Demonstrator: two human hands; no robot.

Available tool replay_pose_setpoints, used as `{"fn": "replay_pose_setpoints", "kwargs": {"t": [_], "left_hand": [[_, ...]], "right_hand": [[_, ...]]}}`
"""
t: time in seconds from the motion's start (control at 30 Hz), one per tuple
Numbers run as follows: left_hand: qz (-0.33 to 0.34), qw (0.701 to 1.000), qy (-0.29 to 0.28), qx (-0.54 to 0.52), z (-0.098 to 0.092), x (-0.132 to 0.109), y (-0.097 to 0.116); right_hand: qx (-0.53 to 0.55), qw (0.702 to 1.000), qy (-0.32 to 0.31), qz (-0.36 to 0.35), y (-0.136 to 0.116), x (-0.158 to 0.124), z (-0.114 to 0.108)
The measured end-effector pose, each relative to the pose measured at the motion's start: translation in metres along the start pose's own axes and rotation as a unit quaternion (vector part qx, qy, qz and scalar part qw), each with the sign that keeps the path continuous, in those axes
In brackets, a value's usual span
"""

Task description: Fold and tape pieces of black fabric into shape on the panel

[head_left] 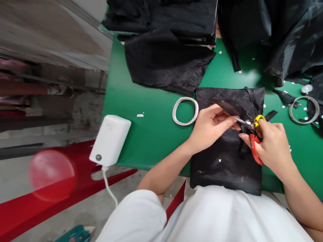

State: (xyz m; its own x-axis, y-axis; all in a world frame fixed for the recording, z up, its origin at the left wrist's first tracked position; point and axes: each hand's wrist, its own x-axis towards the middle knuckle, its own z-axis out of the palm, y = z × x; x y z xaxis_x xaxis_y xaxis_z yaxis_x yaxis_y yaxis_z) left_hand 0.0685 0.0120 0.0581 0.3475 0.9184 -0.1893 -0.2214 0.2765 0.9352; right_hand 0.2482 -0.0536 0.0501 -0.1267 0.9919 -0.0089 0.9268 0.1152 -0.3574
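My left hand [211, 127] pinches a strip of thin black fabric [228, 108] above a flat black fabric piece [227, 168] at the table's front edge. In my right hand [274, 146] are scissors [255, 148] with one yellow and one red handle. Their blades point left, close to my left fingertips, and a small white scrap shows beside them. Whether the blades touch the strip is hard to tell. Just left of my left hand lies a white tape roll [176, 111].
Black fabric [166, 62] is piled at the back of the green table [148, 141], with more [290, 37] at the back right. Another tape roll [290, 111] lies far right among scraps. A white power bank [111, 139] with a cable sits at the left edge, near a red chair [83, 188].
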Motion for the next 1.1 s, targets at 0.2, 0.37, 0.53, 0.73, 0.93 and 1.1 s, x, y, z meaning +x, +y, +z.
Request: {"fn": "replay_pose_setpoints", "kwargs": {"t": [0.2,0.37,0.53,0.73,0.93,1.1], "left_hand": [[-0.004,1.0,-0.002,0.0,-0.0002,0.0009,-0.0016],[-0.003,1.0,0.002,0.012,-0.0019,0.0019,-0.0024],[-0.006,1.0,0.01,0.013,-0.0035,0.0024,-0.0019],[-0.019,1.0,0.006,0.019,-0.0043,0.0028,-0.0011],[-0.017,0.999,0.009,0.03,-0.0035,0.0033,0.0004],[-0.019,0.999,0.011,0.027,-0.0041,0.0029,0.0013]], "right_hand": [[-0.019,1.0,0.017,-0.012,0.0005,0.0001,0.0017],[-0.024,0.999,0.041,-0.024,0.0006,0.0001,0.0014],[-0.035,0.998,0.039,-0.021,-0.0007,0.0012,-0.0013],[-0.033,0.998,0.049,-0.026,-0.0014,0.0023,-0.0026],[-0.044,0.998,0.05,-0.006,-0.0012,0.0001,-0.001],[-0.048,0.998,0.049,0.016,-0.0002,-0.0007,-0.0001]]}}
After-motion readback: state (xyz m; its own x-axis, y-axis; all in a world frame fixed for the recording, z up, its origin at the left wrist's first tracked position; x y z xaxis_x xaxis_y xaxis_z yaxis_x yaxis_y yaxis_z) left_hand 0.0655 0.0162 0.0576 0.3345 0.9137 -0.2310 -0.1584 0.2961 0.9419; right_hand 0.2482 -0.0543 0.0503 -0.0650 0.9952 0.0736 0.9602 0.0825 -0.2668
